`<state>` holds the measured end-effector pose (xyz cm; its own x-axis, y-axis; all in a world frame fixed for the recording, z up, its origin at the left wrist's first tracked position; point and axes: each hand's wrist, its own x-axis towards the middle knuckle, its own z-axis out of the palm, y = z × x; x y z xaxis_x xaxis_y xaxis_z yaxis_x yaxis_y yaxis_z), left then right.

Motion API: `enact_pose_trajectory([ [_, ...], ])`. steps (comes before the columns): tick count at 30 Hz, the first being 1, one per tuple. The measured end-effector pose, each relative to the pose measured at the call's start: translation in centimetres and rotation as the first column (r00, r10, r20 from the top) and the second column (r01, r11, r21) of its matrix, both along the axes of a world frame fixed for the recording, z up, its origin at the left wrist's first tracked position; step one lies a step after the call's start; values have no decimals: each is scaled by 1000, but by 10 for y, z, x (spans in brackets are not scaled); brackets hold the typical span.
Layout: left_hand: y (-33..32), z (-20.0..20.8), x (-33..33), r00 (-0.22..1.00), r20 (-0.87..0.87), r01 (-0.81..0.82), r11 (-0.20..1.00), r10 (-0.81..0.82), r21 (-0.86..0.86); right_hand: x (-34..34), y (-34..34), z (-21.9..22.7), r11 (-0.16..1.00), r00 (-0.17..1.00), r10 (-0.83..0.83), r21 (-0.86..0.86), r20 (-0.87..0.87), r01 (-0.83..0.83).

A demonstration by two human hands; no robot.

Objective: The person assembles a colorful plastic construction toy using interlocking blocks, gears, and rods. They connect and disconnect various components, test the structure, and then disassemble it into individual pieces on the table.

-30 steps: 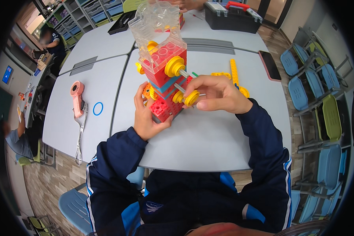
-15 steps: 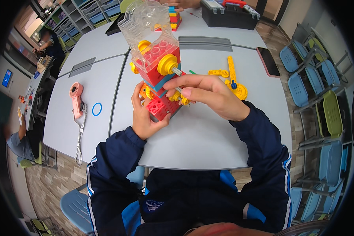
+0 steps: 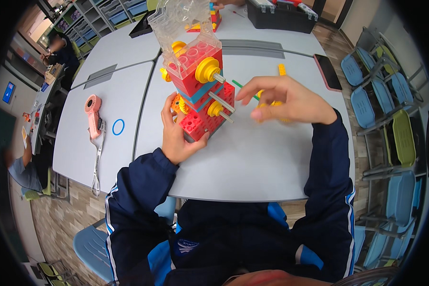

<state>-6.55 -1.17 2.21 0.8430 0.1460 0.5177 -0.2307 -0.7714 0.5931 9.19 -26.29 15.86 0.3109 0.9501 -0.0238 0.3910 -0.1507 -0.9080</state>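
Observation:
My left hand (image 3: 177,143) grips the lower left side of a building-block model (image 3: 195,126), thumb on its near face. Red and blue blocks make up its body, topped by a clear plastic piece (image 3: 183,21). Yellow pulley wheels (image 3: 207,70) sit on its sides. Several grey axles (image 3: 222,102) stick out to the right, one of them with no wheel on its visible end. To the right of the axles, apart from them, my right hand (image 3: 295,102) hovers with bent, parted fingers and nothing visible in them. It partly hides yellow parts and a green rod (image 3: 237,84).
A yellow beam (image 3: 281,69) shows beyond my right hand. Leftward lie a pink handheld fan (image 3: 93,112) with a lanyard (image 3: 98,164) and a blue ring (image 3: 118,127). A phone (image 3: 327,72), black toolbox (image 3: 281,18) and second block model (image 3: 215,19) are farther off, near another person's hand.
My right hand has let go of the axle and moved off to the right. The model, still in my left hand, has shifted slightly right, and its bare axle now shows.

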Motion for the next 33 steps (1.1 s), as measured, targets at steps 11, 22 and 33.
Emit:
enact_pose_trajectory([
  [11,-3,1,0,1000,18,-5,999,6,-47,76,15,-96,850,743,-441,-32,504,526],
  [22,-2,0,-2,1000,-8,-8,994,7,-105,12,23,-29,997,971,-46,71,235,30],
  [33,-3,1,0,1000,7,-12,996,13,-89,-10,36,-51,981,956,82,193,-282,-27],
])
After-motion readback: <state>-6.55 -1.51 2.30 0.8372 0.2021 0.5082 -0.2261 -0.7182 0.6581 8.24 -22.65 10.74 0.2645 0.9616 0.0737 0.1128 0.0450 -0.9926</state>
